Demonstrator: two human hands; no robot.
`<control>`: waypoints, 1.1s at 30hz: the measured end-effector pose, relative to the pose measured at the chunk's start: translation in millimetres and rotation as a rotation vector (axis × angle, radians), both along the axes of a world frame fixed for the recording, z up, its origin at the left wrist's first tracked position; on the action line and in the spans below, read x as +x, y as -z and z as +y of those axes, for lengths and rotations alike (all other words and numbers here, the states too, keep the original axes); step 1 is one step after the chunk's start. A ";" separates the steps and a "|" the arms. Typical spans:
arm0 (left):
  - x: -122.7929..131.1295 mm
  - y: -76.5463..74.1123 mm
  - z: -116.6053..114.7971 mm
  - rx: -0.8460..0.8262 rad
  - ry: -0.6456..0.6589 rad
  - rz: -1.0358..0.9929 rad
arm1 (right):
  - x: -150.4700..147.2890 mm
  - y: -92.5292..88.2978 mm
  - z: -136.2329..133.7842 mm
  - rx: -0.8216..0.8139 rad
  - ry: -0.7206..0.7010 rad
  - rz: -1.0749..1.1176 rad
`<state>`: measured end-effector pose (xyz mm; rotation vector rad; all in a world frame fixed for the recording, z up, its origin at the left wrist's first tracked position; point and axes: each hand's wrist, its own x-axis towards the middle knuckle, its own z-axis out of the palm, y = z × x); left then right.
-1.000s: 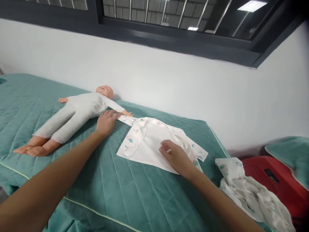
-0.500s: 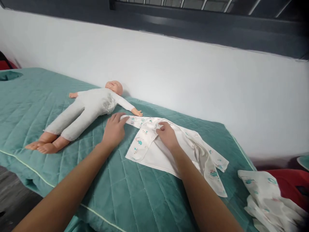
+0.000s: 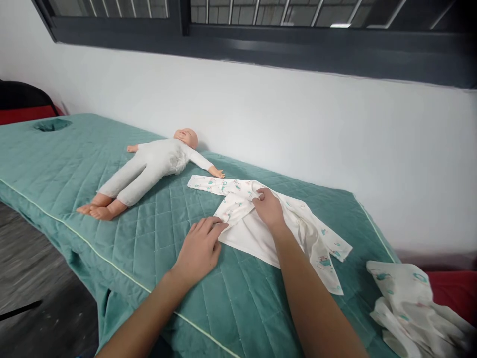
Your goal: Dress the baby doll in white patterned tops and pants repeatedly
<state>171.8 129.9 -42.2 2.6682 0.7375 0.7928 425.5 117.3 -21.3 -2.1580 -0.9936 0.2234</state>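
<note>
A white baby shirt [image 3: 244, 233] with small green and red prints lies spread on the bed, its front partly unfastened and its plain inside showing. My right hand [image 3: 270, 209] pinches its front edge just below the neckline. At the lower left corner of the hem, my left hand [image 3: 201, 243] has its fingers bent over the cloth, covering that corner. A baby doll [image 3: 160, 156] with a white cloth body lies on its back to the left, arms spread. One doll hand rests just beyond the shirt's left sleeve, which is stretched out flat.
A green quilted cover [image 3: 149, 238] spreads over the bed, with a hole [image 3: 52, 124] at its far left. Another printed white garment [image 3: 406, 293] lies crumpled at the lower right, beside something red [image 3: 452, 293]. The white wall [image 3: 298, 129] runs along the back beneath a dark window frame.
My left hand has moved from the shirt's left sleeve down to the lower hem corner. My right hand still pinches near the neckline. The view has shifted slightly left.
</note>
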 end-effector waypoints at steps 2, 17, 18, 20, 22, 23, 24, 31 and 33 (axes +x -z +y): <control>-1.6 1.0 0.9 0.000 0.023 -0.008 | 3.4 1.5 0.4 0.029 0.002 0.016; -5.1 3.0 -2.3 0.071 -0.080 -0.071 | -0.2 11.6 10.2 0.235 -0.081 0.277; -5.1 3.4 -2.1 0.076 -0.083 -0.069 | 0.3 11.8 10.1 0.236 -0.079 0.265; -4.5 3.7 -1.5 0.084 -0.081 -0.062 | 1.5 12.4 9.9 0.228 -0.076 0.229; -3.2 3.1 -0.8 0.094 -0.079 -0.059 | 2.0 12.6 9.6 0.208 -0.073 0.182; -2.3 2.4 -0.6 0.100 -0.078 -0.059 | 2.1 12.3 9.4 0.193 -0.071 0.159; -1.2 1.2 -0.6 0.108 -0.074 -0.062 | 2.0 11.6 9.2 0.177 -0.069 0.138; 7.6 -11.0 -7.1 0.216 0.016 -0.092 | 9.2 2.6 5.3 0.078 -0.021 0.031; 10.7 -12.8 -9.5 0.251 0.055 -0.012 | 13.1 2.0 3.4 0.046 0.011 0.006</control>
